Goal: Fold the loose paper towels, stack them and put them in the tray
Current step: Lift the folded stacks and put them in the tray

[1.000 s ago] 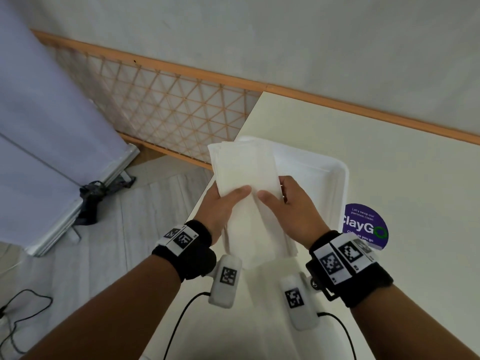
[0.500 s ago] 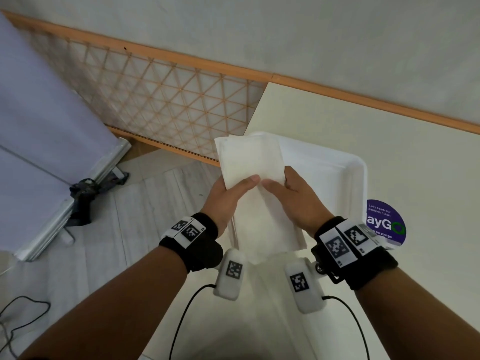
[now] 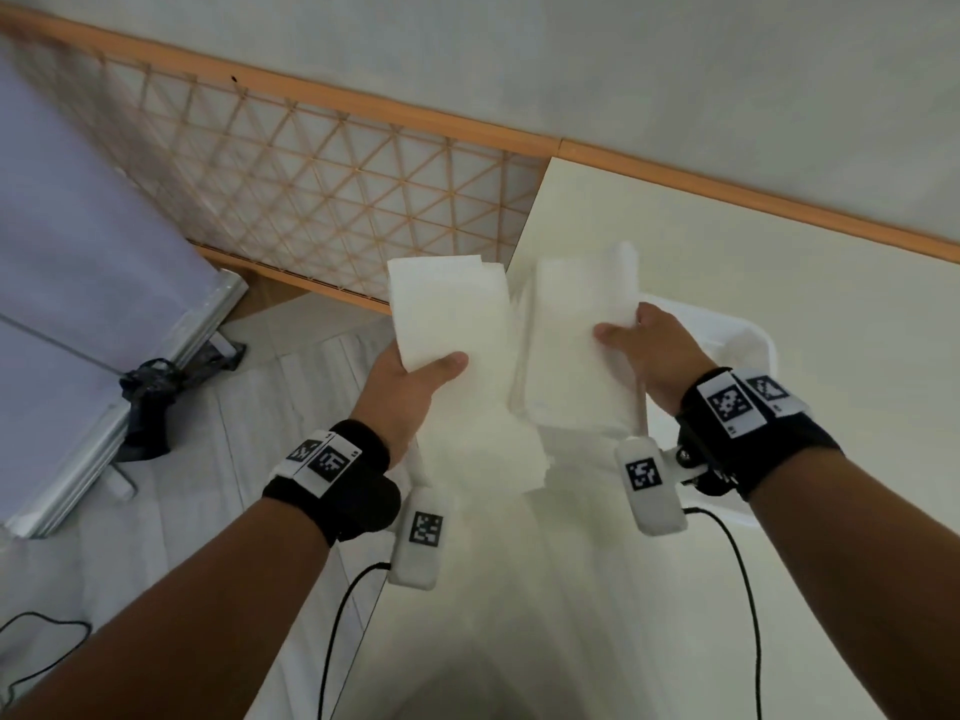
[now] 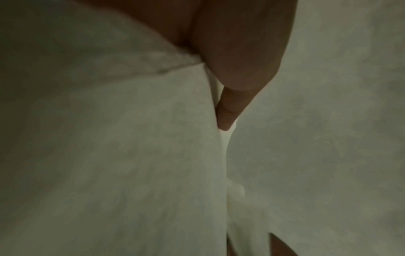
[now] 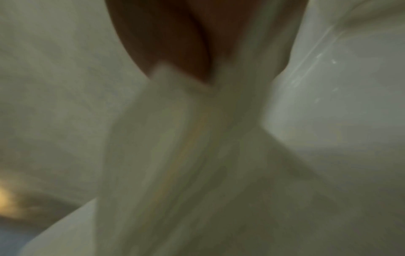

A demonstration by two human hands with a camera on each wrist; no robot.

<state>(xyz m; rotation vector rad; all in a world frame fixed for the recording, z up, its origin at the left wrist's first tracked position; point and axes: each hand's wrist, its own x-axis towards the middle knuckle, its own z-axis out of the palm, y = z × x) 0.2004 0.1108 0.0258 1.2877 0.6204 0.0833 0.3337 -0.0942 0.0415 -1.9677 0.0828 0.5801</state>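
- Both hands grasp paper: the left hand (image 3: 402, 389) has its grip, thumb on top, round one folded towel stack (image 3: 449, 324).
- Just beside it, the right hand (image 3: 652, 350) pinches a second folded stack (image 3: 576, 335).
- More loose towels (image 3: 483, 449) lie beneath them on the worktop (image 3: 779, 283).
- Beyond the right hand sits the white tray (image 3: 748, 335).
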